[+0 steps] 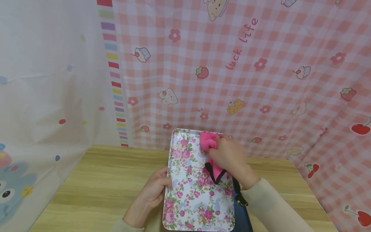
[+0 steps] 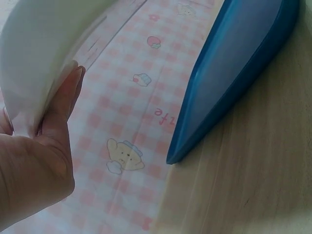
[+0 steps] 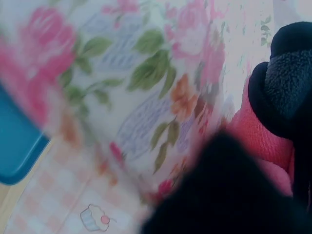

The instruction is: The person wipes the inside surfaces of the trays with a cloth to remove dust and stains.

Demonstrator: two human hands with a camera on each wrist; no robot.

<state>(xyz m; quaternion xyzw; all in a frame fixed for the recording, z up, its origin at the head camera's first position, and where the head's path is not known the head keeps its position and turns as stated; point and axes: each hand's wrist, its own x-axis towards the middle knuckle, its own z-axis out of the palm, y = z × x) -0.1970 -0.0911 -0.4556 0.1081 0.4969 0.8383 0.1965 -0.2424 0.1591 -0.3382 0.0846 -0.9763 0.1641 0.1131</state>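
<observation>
- blue tray (image 1: 242, 219): mostly hidden behind floral tray (image 1: 185, 196) in head view, cut off at bottom; left wrist view shows more of it, lying on wooden table (image 1: 110, 180)
- floral tray's upper right corner covered by right hand (image 1: 230, 154) and pink cloth (image 1: 208, 141)
- right wrist view: big dark blurry shape low down, can't tell what; right hand's fingertips partly buried in cloth
- floral tray: white, pink roses, green leaves, rounded corners, raised rim; plain pale underside in left wrist view
- pink cloth: bunched, black edging, one corner hanging down
- floral tray is held up above table, in front of checked backdrop (image 1: 179, 61)
- left hand (image 1: 155, 190) grips its left edge, thumb on patterned face; right hand clutches pink cloth against upper right part; hands apart
- count: two hands, two trays, one cloth
</observation>
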